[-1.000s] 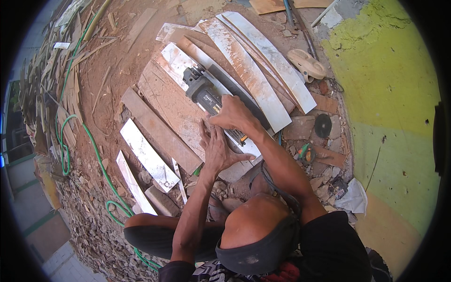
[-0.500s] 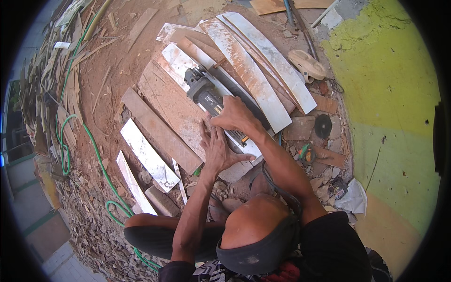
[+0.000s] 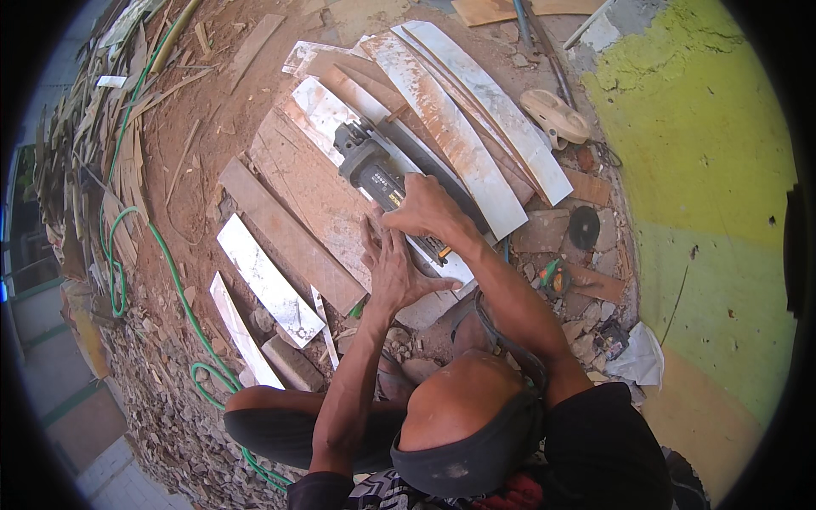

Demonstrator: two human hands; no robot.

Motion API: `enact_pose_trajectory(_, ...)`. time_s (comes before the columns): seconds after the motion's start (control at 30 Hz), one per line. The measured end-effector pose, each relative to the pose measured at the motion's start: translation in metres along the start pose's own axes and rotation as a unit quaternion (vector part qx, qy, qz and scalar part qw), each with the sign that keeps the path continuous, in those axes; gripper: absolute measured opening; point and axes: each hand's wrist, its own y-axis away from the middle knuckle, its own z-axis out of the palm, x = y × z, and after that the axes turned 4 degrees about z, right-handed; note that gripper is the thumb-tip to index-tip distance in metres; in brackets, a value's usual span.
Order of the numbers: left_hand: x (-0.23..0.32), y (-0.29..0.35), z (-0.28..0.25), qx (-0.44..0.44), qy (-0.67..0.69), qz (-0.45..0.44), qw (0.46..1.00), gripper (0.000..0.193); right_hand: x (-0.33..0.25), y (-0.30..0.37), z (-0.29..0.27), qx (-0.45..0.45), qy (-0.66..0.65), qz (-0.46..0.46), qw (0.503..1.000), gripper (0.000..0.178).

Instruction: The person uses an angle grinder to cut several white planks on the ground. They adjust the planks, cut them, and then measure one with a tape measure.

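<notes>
A black angle grinder (image 3: pixel 367 168) lies slantwise over a long white tile strip (image 3: pixel 316 106), its head pointing away from me. My right hand (image 3: pixel 427 211) is closed round the grinder's body from the right side. My left hand (image 3: pixel 393 274) rests just below and left of it, fingers spread and thumb stretched toward the strip's near end. Beneath the left hand's fingertips is the edge of the tile, beside a larger dusty brown board (image 3: pixel 306 187). The grinder's disc cannot be made out clearly.
More white strips (image 3: pixel 501 119) lie stacked to the right. A brown plank (image 3: pixel 289 234) and white pieces (image 3: pixel 268 276) lie left. A beige clog (image 3: pixel 554 117), black disc (image 3: pixel 584 227) and yellow-green wall (image 3: pixel 697 170) are right. A green hose (image 3: pixel 174 272) winds through rubble.
</notes>
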Motion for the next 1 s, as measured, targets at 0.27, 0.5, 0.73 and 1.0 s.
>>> enact_pose_trajectory(0.27, 0.003, -0.002, -0.005, -0.067, -0.026, -0.039, 0.997, 0.168, -0.001, 0.003, -0.001, 0.012, 0.003, -0.005, 1.0, 0.048)
enact_pose_trajectory(0.5, 0.003, -0.002, -0.005, -0.074, -0.037, -0.039, 0.996, 0.167, 0.007, 0.001, 0.002, 0.004, 0.017, -0.037, 0.999, 0.062)
enact_pose_trajectory(0.73, -0.002, -0.001, -0.001, -0.06, -0.038, -0.019, 0.997, 0.167, 0.009, 0.001, 0.002, -0.003, 0.012, -0.033, 0.999, 0.061)
enact_pose_trajectory(1.0, -0.002, -0.001, 0.001, -0.063, -0.051, -0.019, 0.997, 0.17, 0.011, 0.004, 0.002, 0.008, 0.012, -0.031, 0.999, 0.061)
